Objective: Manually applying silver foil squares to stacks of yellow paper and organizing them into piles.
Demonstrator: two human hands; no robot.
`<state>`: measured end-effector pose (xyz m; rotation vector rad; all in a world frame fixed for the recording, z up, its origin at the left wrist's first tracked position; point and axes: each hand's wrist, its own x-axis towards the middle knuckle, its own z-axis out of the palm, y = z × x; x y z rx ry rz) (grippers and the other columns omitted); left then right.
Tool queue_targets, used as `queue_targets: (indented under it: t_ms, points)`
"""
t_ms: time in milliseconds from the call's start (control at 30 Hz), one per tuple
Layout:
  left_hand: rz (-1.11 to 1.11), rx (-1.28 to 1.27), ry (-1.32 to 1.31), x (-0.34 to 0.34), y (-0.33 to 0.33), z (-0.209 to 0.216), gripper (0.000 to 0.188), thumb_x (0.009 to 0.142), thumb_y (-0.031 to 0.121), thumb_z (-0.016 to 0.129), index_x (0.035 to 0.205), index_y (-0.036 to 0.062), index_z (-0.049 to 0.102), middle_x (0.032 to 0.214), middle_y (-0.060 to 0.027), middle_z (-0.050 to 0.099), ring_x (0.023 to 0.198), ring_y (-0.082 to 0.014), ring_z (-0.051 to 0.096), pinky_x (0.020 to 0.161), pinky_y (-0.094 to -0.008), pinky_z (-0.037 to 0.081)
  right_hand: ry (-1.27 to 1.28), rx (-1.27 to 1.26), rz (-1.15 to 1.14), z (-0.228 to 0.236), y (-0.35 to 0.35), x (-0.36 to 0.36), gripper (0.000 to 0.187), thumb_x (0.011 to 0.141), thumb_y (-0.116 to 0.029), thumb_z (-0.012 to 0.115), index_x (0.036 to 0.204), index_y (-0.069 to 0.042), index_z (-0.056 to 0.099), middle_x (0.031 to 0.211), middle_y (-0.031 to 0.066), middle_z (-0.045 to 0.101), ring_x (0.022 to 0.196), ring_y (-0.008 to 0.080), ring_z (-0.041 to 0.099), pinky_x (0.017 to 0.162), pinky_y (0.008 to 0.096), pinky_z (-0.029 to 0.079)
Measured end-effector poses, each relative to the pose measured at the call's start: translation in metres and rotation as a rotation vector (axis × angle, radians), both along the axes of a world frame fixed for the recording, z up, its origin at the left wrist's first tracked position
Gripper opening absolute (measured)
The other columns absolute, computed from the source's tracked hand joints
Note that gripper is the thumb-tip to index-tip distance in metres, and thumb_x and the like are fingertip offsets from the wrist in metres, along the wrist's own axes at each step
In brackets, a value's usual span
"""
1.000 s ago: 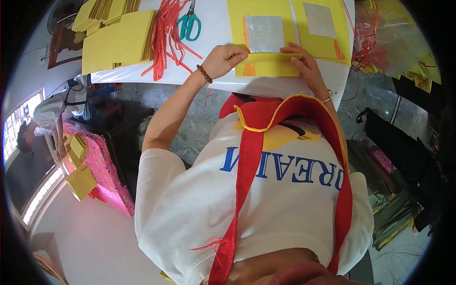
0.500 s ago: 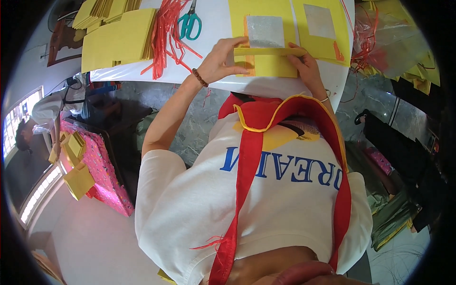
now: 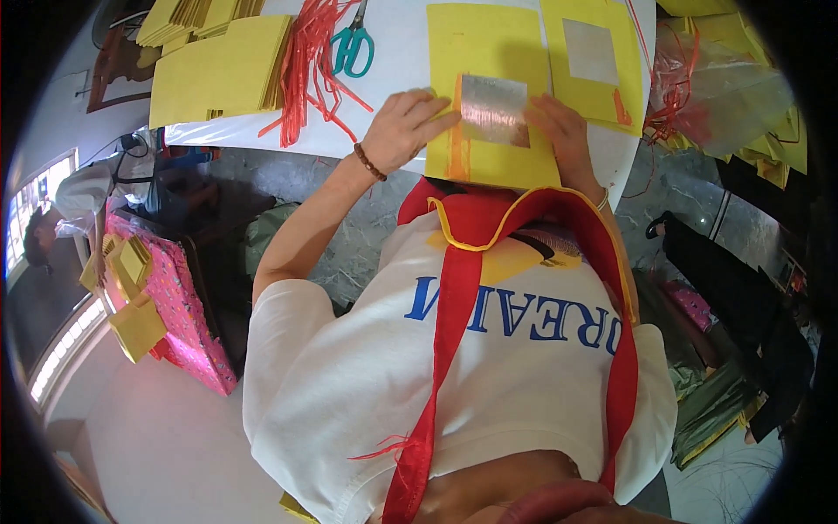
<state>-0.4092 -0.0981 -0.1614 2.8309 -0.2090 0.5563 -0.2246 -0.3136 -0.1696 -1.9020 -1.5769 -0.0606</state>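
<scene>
A yellow paper sheet (image 3: 487, 44) lies in front of me at the table's near edge, its lower end close to my apron. It bears a shiny silver square (image 3: 495, 111) and an orange stripe (image 3: 457, 153) along the left. My left hand (image 3: 406, 127) is closed at the sheet's left edge, fingertips by the stripe. At the right edge my right hand (image 3: 563, 131) is closed, its fingertips beside the silver square. Whether one sheet or a stack is between them, I cannot tell. Another yellow sheet (image 3: 601, 92) with a silver square lies to the right.
Yellow paper stacks (image 3: 223, 70) stand at the left of the white table (image 3: 397, 65). Red plastic strands (image 3: 305, 74) and teal-handled scissors (image 3: 353, 52) lie beside them. A clear plastic bag (image 3: 716, 83) is at the right. Another person (image 3: 83, 196) handles yellow paper by a pink-covered table (image 3: 188, 306).
The narrow folded yellow band across the sheet no longer shows; the sheet's face is flat in view. The silver-square sheet has shifted toward me, and my hands sit slightly lower along its edges.
</scene>
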Motion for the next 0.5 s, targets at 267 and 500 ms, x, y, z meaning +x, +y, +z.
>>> queue_targets:
  t_ms: [267, 500]
  points:
    - [0.104, -0.490, 0.070, -0.002, -0.005, -0.009, 0.021, 0.079, 0.011, 0.055, 0.099, 0.0062, 0.059, 0.084, -0.0136, 0.061, 0.077, -0.0289, 0.058, 0.067, -0.0360, 0.047, 0.542, -0.242, 0.023, -0.013, 0.004, 0.001, 0.033, 0.076, -0.027, 0.064, 0.102, -0.008, 0.060, 0.097, 0.0064, 0.063, 0.093, 0.0253, 0.059, 0.076, 0.0320, 0.043]
    - [0.521, -0.948, 0.338, 0.018, 0.002, -0.028, 0.021, 0.084, 0.019, 0.055, 0.093, 0.0004, 0.058, 0.062, -0.0156, 0.057, 0.054, -0.0293, 0.057, 0.051, -0.0374, 0.043, 0.853, -0.021, -0.331, -0.027, 0.030, 0.002, 0.042, 0.076, -0.024, 0.066, 0.113, -0.006, 0.056, 0.095, 0.0110, 0.064, 0.076, 0.0241, 0.061, 0.069, 0.0308, 0.046]
